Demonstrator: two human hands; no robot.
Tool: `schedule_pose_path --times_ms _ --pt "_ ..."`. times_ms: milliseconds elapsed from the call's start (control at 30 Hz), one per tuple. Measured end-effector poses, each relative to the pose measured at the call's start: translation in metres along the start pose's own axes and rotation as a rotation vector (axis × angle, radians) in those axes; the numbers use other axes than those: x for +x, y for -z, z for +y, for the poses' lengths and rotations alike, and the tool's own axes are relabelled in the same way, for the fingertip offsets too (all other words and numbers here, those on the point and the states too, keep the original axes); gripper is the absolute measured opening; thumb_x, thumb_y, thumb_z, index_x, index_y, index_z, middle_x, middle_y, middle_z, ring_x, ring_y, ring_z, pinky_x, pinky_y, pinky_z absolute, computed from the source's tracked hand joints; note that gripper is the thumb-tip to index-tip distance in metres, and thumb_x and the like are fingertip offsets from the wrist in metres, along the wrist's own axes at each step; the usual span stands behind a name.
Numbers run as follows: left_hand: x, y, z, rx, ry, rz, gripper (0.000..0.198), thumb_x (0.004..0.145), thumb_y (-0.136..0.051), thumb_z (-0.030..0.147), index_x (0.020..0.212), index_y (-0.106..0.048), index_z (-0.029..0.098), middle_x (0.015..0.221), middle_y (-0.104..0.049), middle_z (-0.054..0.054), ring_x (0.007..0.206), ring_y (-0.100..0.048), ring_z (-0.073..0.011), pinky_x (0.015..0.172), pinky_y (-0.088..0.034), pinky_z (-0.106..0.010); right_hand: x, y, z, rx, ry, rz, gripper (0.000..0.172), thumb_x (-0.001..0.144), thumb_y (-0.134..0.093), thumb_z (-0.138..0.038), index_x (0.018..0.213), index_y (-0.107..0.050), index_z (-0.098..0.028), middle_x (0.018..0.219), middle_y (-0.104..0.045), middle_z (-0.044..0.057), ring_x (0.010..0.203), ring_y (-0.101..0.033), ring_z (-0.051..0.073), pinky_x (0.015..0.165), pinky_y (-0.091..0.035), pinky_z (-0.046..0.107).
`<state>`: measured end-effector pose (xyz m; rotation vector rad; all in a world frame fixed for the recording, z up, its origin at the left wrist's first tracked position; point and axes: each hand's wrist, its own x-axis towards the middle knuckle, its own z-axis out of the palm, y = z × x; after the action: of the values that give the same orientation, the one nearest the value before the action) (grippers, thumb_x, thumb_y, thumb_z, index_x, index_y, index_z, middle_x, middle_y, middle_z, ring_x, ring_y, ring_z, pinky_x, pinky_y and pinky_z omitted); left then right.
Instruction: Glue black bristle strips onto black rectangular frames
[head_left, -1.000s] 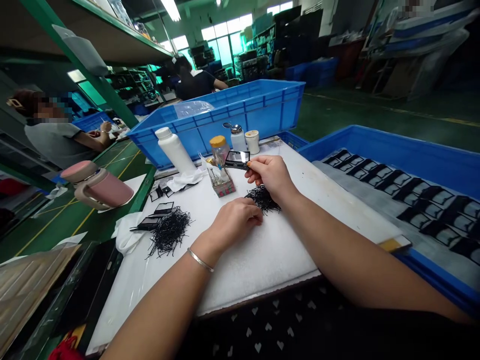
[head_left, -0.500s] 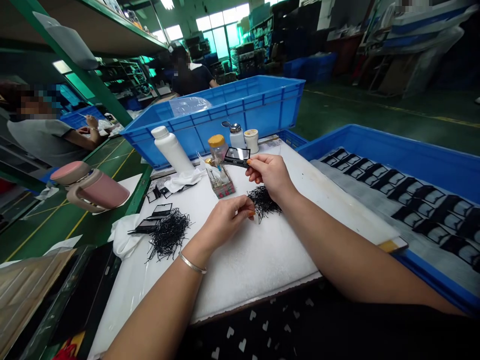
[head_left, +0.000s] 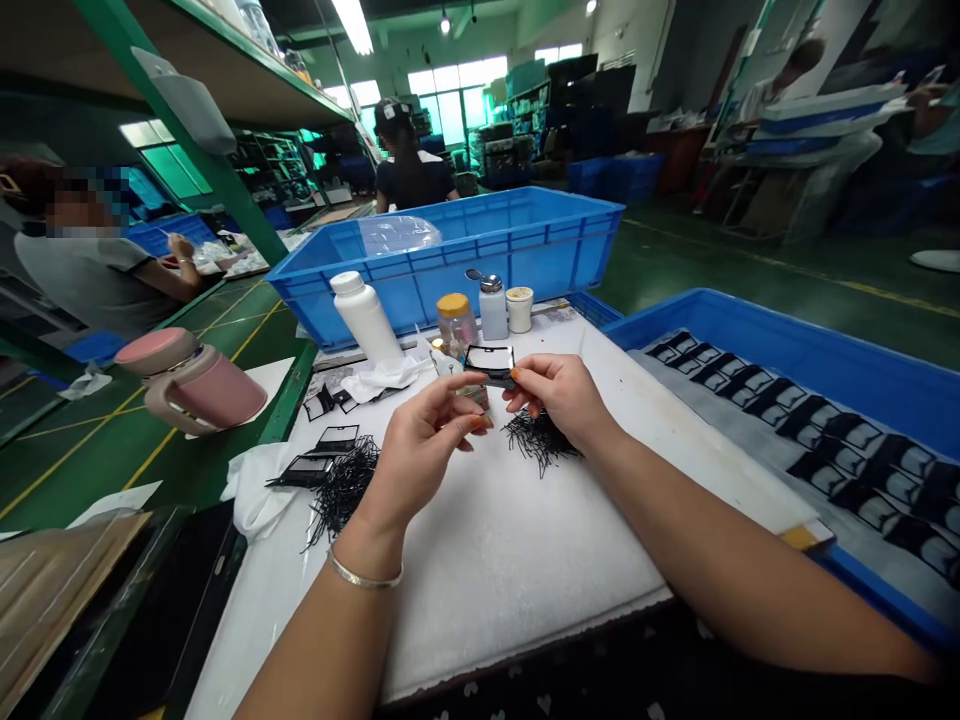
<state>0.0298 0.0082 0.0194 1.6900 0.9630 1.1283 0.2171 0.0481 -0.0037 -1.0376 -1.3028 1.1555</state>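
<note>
The right hand (head_left: 568,400) pinches a thin black rectangular frame (head_left: 490,362) with a glossy pane, held tilted above the counter (head_left: 525,570). The left hand (head_left: 420,445) curls beside it, index fingertip close to the frame's edge; whether its fingers grip anything, I cannot tell. Below the right hand lies a tangle of wiry black strips (head_left: 541,442). The counter's covering is white and matte. Beyond stand a smooth white bottle (head_left: 369,322), a clear yellow-lidded jar (head_left: 457,322) and a squat white pot (head_left: 519,314), its lid markings too small to read.
</note>
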Motion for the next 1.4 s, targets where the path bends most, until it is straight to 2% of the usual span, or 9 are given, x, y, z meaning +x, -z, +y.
schedule_pose_path --times_ms 100,200,300,400,567,767,933,1200,1400 --pt "-0.003 0.003 0.01 -0.05 0.015 0.098 0.019 0.079 -0.068 0.015 0.098 -0.068 0.018 0.077 -0.07 -0.003 0.066 -0.066 -0.0147 0.049 -0.049 -0.019 -0.005 -0.002 -0.001 -0.039 0.022 -0.052 0.019 0.08 -0.062 -0.03 0.074 -0.065 -0.012 0.066 -0.069 0.006 0.056 -0.068 0.015 0.04 -0.043 0.017" --pt "-0.006 0.008 0.014 -0.012 0.015 0.144 0.007 0.077 -0.069 0.013 0.082 -0.073 0.017 0.079 -0.072 -0.003 0.07 -0.067 -0.0141 0.06 -0.054 -0.02 -0.011 -0.005 -0.004 -0.041 0.012 -0.1 0.022 0.082 -0.062 -0.033 0.076 -0.066 -0.012 0.07 -0.069 0.007 0.061 -0.07 0.018 0.041 -0.044 0.017" --pt "-0.007 0.011 0.013 0.0 0.02 0.17 0.015 0.076 -0.068 0.009 0.085 -0.075 0.019 0.082 -0.073 -0.002 0.078 -0.068 -0.0147 0.072 -0.056 -0.022 -0.018 -0.009 -0.007 -0.035 0.001 -0.145 0.024 0.083 -0.062 -0.034 0.079 -0.067 -0.012 0.072 -0.07 0.007 0.062 -0.07 0.018 0.041 -0.046 0.017" --pt "-0.006 0.011 0.01 -0.016 0.014 0.205 0.017 0.075 -0.069 0.009 0.088 -0.074 0.019 0.084 -0.074 -0.002 0.081 -0.069 -0.0173 0.077 -0.057 -0.026 -0.024 -0.012 -0.01 -0.038 -0.013 -0.168 0.023 0.084 -0.062 -0.035 0.081 -0.068 -0.012 0.073 -0.07 0.007 0.063 -0.07 0.017 0.043 -0.047 0.018" --pt "-0.007 0.007 0.008 0.216 -0.039 0.241 0.007 0.08 -0.068 0.017 0.08 -0.074 0.021 0.078 -0.072 -0.001 0.074 -0.068 -0.0162 0.071 -0.056 -0.027 -0.03 -0.016 -0.016 -0.043 -0.044 -0.168 0.023 0.084 -0.061 -0.034 0.081 -0.069 -0.013 0.069 -0.071 0.006 0.053 -0.066 0.013 0.043 -0.047 0.018" --pt "-0.008 0.006 0.01 0.419 -0.146 0.227 0.009 0.086 -0.064 0.019 0.084 -0.072 0.022 0.083 -0.07 0.001 0.075 -0.065 -0.0134 0.067 -0.053 -0.024 -0.032 -0.017 -0.019 -0.048 -0.033 -0.158 0.02 0.084 -0.06 -0.031 0.079 -0.069 -0.013 0.067 -0.07 0.004 0.047 -0.06 0.009 0.043 -0.046 0.018" --pt "-0.008 0.006 0.012 0.536 -0.222 0.232 0.012 0.084 -0.068 0.016 0.09 -0.073 0.024 0.086 -0.072 0.001 0.077 -0.066 -0.0141 0.071 -0.053 -0.026 -0.03 -0.016 -0.018 -0.041 -0.01 -0.163 0.021 0.085 -0.06 -0.031 0.079 -0.069 -0.013 0.064 -0.069 0.004 0.05 -0.062 0.01 0.047 -0.048 0.019" --pt "-0.019 0.01 0.031 0.541 -0.237 0.199 0.024 0.088 -0.058 0.01 0.101 -0.071 0.026 0.094 -0.073 0.0 0.086 -0.068 -0.0166 0.077 -0.057 -0.028 -0.031 -0.018 -0.018 -0.043 -0.015 -0.165 0.02 0.084 -0.06 -0.03 0.078 -0.068 -0.013 0.062 -0.068 0.003 0.049 -0.061 0.01 0.048 -0.049 0.02" --pt "-0.024 0.005 0.037 0.319 -0.204 0.265 0.028 0.084 -0.062 0.01 0.107 -0.066 0.025 0.11 -0.062 -0.005 0.089 -0.069 -0.0184 0.076 -0.06 -0.028 -0.032 -0.018 -0.018 -0.045 -0.004 -0.189 0.02 0.084 -0.059 -0.031 0.08 -0.069 -0.014 0.066 -0.069 0.003 0.051 -0.062 0.01 0.048 -0.049 0.02"
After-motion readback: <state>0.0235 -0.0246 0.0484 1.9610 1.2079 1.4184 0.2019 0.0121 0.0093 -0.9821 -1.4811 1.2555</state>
